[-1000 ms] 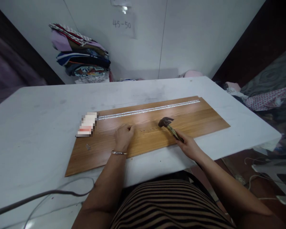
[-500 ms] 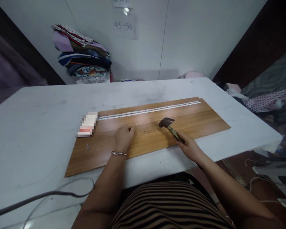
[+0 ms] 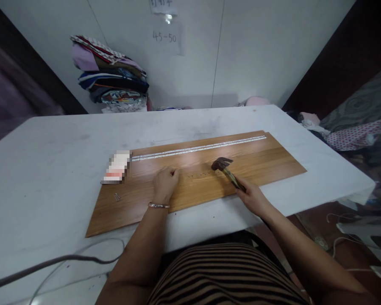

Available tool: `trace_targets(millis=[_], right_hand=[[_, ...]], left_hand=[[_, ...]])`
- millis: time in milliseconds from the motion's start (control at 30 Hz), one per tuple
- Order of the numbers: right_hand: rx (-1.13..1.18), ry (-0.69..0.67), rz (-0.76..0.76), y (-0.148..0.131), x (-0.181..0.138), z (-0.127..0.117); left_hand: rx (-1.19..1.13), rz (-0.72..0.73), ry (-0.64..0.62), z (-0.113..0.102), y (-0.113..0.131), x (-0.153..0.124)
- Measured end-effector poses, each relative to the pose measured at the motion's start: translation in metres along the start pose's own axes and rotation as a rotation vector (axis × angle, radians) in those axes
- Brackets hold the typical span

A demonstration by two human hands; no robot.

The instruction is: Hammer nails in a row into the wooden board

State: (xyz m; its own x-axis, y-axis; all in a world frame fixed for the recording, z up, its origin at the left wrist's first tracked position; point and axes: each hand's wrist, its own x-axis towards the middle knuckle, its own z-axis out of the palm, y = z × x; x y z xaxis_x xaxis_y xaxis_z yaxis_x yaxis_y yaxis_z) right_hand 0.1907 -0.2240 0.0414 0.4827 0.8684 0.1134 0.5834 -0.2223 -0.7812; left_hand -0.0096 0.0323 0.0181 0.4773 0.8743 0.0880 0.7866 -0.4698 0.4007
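Note:
My right hand [image 3: 252, 195] grips the handle of a claw hammer [image 3: 222, 164], whose head is just above or on a wooden board [image 3: 257, 159]; contact cannot be made out. My left hand [image 3: 165, 183] rests on the board with its fingers curled closed. Whatever those fingers may hold is hidden. Between the left hand and the hammer head runs a row of several small dark nail heads [image 3: 201, 174]. A few loose nails [image 3: 117, 197] lie near the board's left end. Two white measuring strips [image 3: 196, 148] stretch along the board's far side.
A phone-like flat object [image 3: 117, 167], its face blurred, lies at the board's left end. The board is on a white table [image 3: 59, 169]. A dark cable [image 3: 66, 257] crosses the near left. Folded cloths [image 3: 114, 80] are stacked by the wall, and a white stool [image 3: 365, 237] stands right.
Both hands and the hammer keep almost the same place. The whole view has shifted very slightly.

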Motion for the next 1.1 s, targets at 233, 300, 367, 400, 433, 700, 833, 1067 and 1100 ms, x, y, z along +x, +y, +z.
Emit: trace_targets(millis=[233, 300, 367, 400, 433, 700, 833, 1067, 1100], right_hand=[[-0.012, -0.020, 0.029, 0.0005, 0.0003, 0.0000], [-0.008, -0.021, 0.022, 0.0002, 0.0000, -0.0005], [-0.001, -0.015, 0.016, 0.0000, -0.0001, -0.0005], [0.001, -0.011, 0.016, 0.0001, 0.0001, -0.0004], [0.003, -0.009, 0.019, 0.0002, 0.0002, -0.0001], [0.010, -0.007, 0.005, -0.0022, -0.0008, -0.0007], [0.000, -0.011, 0.027, -0.0015, -0.0006, -0.0006], [0.001, 0.008, 0.032, 0.0017, -0.0009, 0.0006], [-0.001, 0.014, 0.035, 0.0013, -0.0012, 0.0002]], left_hand=[[0.002, -0.004, -0.016, -0.0027, 0.0021, -0.0009], [0.000, -0.010, -0.017, -0.0032, 0.0030, -0.0010], [0.001, -0.012, -0.016, -0.0035, 0.0035, -0.0011], [0.002, -0.012, -0.015, -0.0036, 0.0035, -0.0012], [0.004, -0.012, -0.015, -0.0036, 0.0034, -0.0012], [0.014, -0.007, -0.017, -0.0032, 0.0026, -0.0014], [0.007, 0.003, -0.017, -0.0048, 0.0041, -0.0019], [0.002, -0.002, -0.017, -0.0023, 0.0020, -0.0001], [0.000, 0.000, -0.014, -0.0016, 0.0015, 0.0002]])
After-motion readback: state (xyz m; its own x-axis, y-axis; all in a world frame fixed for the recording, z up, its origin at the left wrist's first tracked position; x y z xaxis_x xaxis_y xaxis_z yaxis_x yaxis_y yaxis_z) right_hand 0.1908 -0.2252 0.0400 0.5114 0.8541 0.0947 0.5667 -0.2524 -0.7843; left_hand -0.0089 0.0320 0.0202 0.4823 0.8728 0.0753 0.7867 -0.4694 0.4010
